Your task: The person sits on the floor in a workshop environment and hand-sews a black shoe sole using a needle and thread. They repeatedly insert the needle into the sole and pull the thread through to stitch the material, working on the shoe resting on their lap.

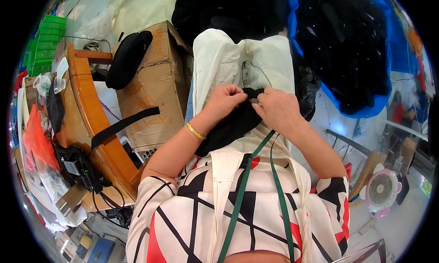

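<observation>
Over my lap lies a black fabric piece [220, 137], its upper edge bunched between my two hands. My left hand [225, 101], below a gold bracelet [195, 131], pinches that edge between thumb and fingers. Close beside it, my right hand [280, 108] is closed on the same edge with curled fingers. Whether a needle or other small tool is between the fingertips I cannot make out. A thin dark thread [261, 70] loops over the white apron cloth [212, 57] just beyond the hands.
To the left stand a cardboard box [157, 86] with a rounded black fabric item [129, 59] on it, and a wooden table [89, 103] with a black strap [123, 125]. A blue-lined heap of black pieces [343, 48] lies far right. A pink-and-white fan [382, 189] stands at right.
</observation>
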